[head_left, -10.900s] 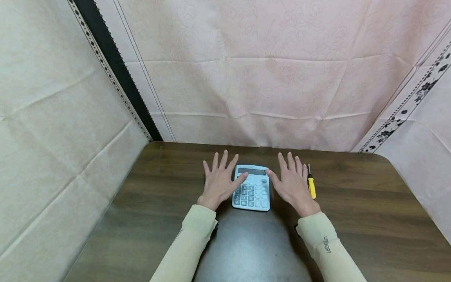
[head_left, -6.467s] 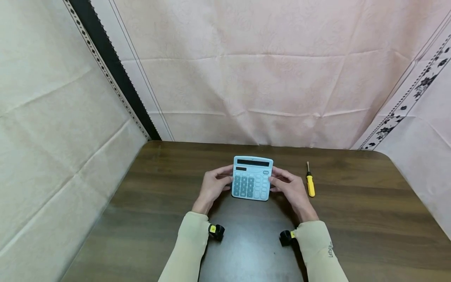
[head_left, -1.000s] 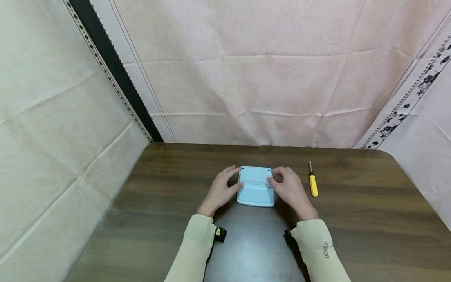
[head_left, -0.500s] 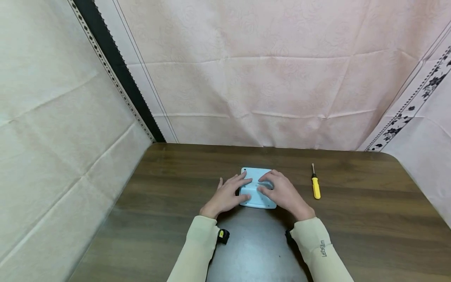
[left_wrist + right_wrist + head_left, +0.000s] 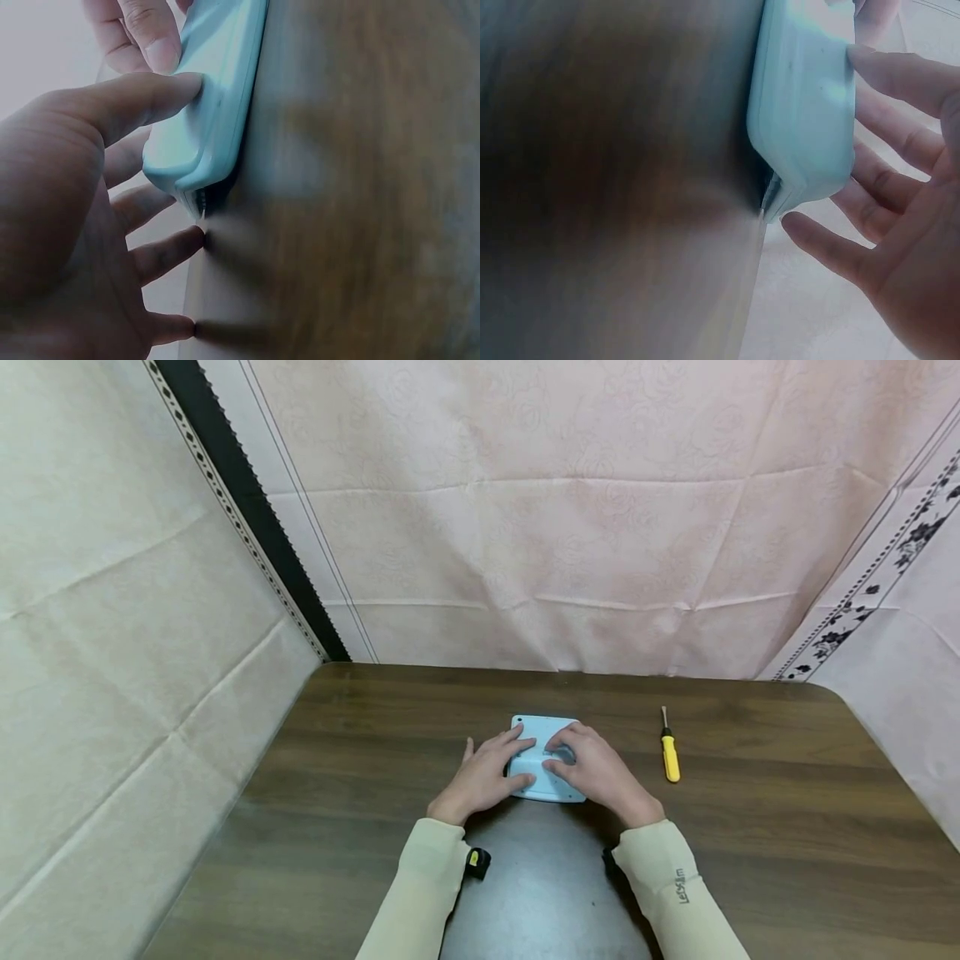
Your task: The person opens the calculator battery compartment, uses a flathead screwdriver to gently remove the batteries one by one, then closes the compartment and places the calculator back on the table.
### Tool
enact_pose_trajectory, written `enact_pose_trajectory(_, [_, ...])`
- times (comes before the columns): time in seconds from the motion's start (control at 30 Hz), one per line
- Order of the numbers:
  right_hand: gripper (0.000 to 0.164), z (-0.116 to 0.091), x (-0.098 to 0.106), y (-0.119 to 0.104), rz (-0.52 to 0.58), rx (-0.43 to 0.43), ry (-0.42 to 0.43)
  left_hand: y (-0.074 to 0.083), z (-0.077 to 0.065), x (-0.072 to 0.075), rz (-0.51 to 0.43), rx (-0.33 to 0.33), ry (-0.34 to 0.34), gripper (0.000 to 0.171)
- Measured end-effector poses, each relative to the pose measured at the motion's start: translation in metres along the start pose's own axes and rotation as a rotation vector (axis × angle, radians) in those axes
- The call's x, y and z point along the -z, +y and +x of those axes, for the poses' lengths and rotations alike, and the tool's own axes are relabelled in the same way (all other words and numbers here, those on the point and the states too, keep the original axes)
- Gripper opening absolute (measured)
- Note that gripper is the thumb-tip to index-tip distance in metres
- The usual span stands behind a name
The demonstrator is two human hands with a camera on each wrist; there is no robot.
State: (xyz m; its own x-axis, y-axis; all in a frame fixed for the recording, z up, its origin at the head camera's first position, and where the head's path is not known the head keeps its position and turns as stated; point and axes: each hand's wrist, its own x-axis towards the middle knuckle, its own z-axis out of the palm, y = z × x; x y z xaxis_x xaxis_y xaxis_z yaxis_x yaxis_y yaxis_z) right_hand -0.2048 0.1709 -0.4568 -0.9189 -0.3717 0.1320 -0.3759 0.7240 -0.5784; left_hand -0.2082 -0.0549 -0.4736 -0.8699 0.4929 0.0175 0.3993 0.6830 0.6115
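The light blue calculator (image 5: 551,787) lies face down on the wooden table, its back upward, seen in all three views. My left hand (image 5: 480,779) rests over its left part, thumb and fingertips on the back; in the left wrist view the outer fingers stretch past the casing to the table. From the right, my right hand (image 5: 602,772) reaches over the calculator, bent index finger and thumb touching the middle of the back. The little finger (image 5: 829,244) sits close to a corner of the casing in the right wrist view. What lies under the right fingertips is hidden.
A screwdriver (image 5: 670,756) with a yellow handle lies to the right of the calculator, tip away from me. The dark wooden table (image 5: 750,827) ends at a back edge against a pale cloth (image 5: 585,543), with more cloth at both sides.
Over the last second both hands have come in from the calculator's top corners onto its back. Further back, the calculator was face up, then lifted and turned over. Last half second: almost still.
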Motion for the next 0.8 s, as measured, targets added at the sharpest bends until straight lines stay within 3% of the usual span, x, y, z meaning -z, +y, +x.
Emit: enact_pose_trajectory(0.8, [0.017,-0.001,-0.0033,-0.0031,0.011,0.04,0.023,0.0003,0.0009,-0.0015,-0.001,0.007,0.024,0.059])
